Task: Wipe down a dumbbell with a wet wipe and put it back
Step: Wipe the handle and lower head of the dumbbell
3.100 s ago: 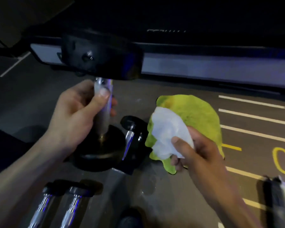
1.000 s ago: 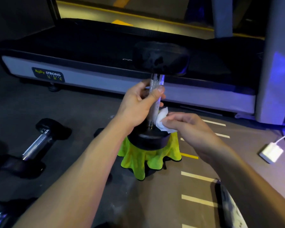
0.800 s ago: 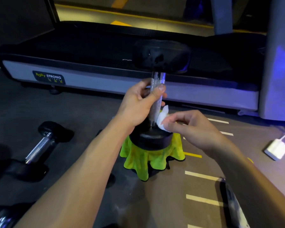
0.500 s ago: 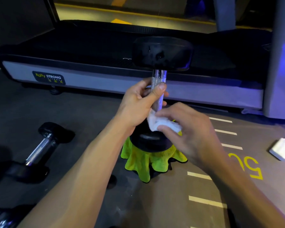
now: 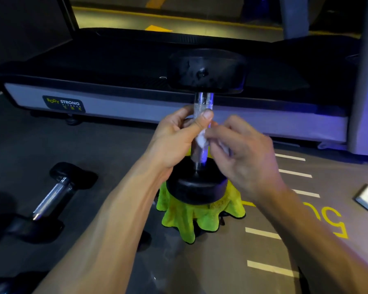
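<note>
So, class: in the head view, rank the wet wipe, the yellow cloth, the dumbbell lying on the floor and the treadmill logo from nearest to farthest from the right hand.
1. Wet wipe: pinched in the right hand.
2. Yellow cloth: below, under the upright dumbbell.
3. Dumbbell lying on the floor: far left.
4. Treadmill logo: far upper left, roughly as far; too close to call.

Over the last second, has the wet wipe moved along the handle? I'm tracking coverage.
Yes. The wet wipe has climbed from the lower weight head toward the left hand's thumb.
</note>
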The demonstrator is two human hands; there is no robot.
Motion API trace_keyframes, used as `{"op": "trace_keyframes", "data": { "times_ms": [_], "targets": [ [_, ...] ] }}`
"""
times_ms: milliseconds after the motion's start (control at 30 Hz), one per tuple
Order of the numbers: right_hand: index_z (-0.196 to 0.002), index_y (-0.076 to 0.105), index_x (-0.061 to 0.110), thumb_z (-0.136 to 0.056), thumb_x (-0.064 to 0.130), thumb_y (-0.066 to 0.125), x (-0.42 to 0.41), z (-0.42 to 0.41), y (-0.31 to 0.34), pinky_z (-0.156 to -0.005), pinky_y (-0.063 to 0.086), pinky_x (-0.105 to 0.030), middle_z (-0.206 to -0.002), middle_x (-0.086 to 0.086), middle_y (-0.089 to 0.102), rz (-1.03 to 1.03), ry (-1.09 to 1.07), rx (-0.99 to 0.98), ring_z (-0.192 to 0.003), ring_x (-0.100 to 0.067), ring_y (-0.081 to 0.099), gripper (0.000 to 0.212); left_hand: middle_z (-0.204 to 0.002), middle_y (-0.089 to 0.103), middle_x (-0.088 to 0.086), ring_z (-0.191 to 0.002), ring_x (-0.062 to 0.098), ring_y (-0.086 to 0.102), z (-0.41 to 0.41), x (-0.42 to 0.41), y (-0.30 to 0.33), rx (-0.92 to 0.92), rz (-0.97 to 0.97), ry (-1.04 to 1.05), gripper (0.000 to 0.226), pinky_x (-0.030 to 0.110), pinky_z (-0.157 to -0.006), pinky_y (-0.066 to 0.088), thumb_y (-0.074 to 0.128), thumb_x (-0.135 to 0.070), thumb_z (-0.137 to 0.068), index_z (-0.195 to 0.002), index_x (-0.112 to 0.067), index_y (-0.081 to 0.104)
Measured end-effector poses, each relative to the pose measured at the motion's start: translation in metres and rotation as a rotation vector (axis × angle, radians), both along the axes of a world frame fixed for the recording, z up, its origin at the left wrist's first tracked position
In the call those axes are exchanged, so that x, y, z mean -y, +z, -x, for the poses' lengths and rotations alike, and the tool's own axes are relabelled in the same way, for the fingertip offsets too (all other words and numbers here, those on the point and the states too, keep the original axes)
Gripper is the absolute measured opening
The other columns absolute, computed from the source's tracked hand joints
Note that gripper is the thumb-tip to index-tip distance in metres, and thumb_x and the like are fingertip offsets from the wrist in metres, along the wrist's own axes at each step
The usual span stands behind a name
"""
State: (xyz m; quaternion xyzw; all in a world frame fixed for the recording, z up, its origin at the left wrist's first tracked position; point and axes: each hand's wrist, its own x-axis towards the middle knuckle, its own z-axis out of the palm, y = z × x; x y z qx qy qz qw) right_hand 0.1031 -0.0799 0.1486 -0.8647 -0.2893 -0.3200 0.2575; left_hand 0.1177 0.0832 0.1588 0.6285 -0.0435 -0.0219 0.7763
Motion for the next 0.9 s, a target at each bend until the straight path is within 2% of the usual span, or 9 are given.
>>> {"op": "trace_keyframes", "data": {
  "times_ms": [167,267,333,467,567,633,767,833,900],
  "targets": [
    [-0.099,0.076,0.017,-0.090,0.006,0.072,0.007,0.015,-0.017,-0.064,0.050,-0.035,-0.095,0.005,0.061,0.038,0.116,-0.153,-0.078,-0.012,0.059,0.015,-0.103,0.081,0.009,-0.085,0.020,0.074,0.000,-0.004,0.000,0.006,-0.021,-0.035,0.042,0.034,-0.077,0.064,0.070,-0.036,-0.085,-0.120,-0.015,0.067],
    [-0.094,0.079,0.021,-0.087,0.013,0.072,0.008,0.005,-0.006,-0.068,0.054,-0.037,-0.093,0.007,0.066,0.039,0.171,-0.171,-0.080,-0.015,0.064,0.013,-0.098,0.081,0.007,-0.082,0.018,0.074,0.001,-0.004,-0.001,0.008,-0.007,-0.044,0.041,0.029,-0.074,0.063,0.071,-0.032,-0.085,-0.121,-0.012,0.067],
    [-0.095,0.079,0.021,-0.089,0.015,0.072,0.003,0.000,-0.002,-0.069,0.052,-0.033,-0.093,0.006,0.067,0.018,0.163,-0.142,-0.081,-0.013,0.064,0.011,-0.094,0.081,0.005,-0.078,0.014,0.074,0.001,-0.004,0.001,0.001,0.005,-0.030,0.033,0.024,-0.069,0.061,0.070,-0.024,-0.093,-0.121,-0.009,0.066],
    [-0.099,0.080,0.020,-0.092,0.011,0.074,-0.002,0.014,-0.020,-0.072,0.043,-0.016,-0.094,0.009,0.064,-0.088,0.194,-0.267,-0.081,-0.008,0.062,0.014,-0.110,0.080,0.012,-0.092,0.023,0.071,0.000,-0.010,0.006,0.006,-0.063,-0.041,0.037,0.035,-0.086,0.062,0.071,-0.037,-0.083,-0.114,-0.017,0.068],
    [-0.098,0.080,0.022,-0.092,0.013,0.073,0.002,0.012,-0.021,-0.069,0.040,-0.013,-0.092,0.011,0.062,-0.080,0.180,-0.299,-0.075,-0.009,0.061,0.013,-0.083,0.072,0.000,-0.072,0.006,0.067,-0.006,-0.010,0.011,0.022,-0.081,0.064,0.038,0.020,-0.071,0.055,0.077,-0.035,-0.081,-0.113,-0.018,0.066],
    [-0.098,0.080,0.023,-0.092,0.013,0.073,0.002,0.011,-0.018,-0.068,0.040,-0.014,-0.092,0.012,0.062,-0.070,0.186,-0.302,-0.074,-0.009,0.061,0.013,-0.084,0.073,-0.012,-0.076,-0.001,0.070,-0.013,-0.015,0.014,0.103,-0.148,0.194,0.056,0.021,-0.079,0.053,0.086,-0.028,-0.082,-0.130,-0.017,0.059],
    [-0.099,0.080,0.023,-0.092,0.014,0.073,0.001,0.011,-0.015,-0.066,0.040,-0.013,-0.092,0.012,0.060,-0.048,0.185,-0.345,-0.074,-0.010,0.060,0.013,-0.156,0.043,-0.005,-0.142,0.010,0.051,-0.020,-0.034,0.031,0.484,-0.479,0.244,0.110,0.037,-0.119,0.045,0.088,-0.019,-0.081,-0.165,-0.028,0.018],
    [-0.101,0.080,0.025,-0.094,0.016,0.072,0.001,0.009,-0.012,-0.067,0.038,-0.011,-0.091,0.012,0.058,-0.036,0.183,-0.371,-0.076,-0.010,0.059,0.014,-0.160,0.036,-0.003,-0.151,0.013,0.039,-0.023,-0.038,0.046,0.699,-0.703,0.202,0.098,0.037,-0.125,0.035,0.084,-0.008,-0.082,-0.162,-0.024,0.030],
    [-0.106,0.079,0.029,-0.097,0.023,0.068,0.004,0.011,-0.007,-0.069,0.040,-0.014,-0.093,0.014,0.057,0.006,0.190,-0.423,-0.081,-0.010,0.060,0.016,-0.144,0.048,-0.009,-0.138,0.006,0.047,-0.026,-0.038,0.055,0.777,-0.786,0.178,0.081,0.030,-0.118,0.040,0.081,-0.001,-0.081,-0.150,-0.025,0.049]
  ]
}}
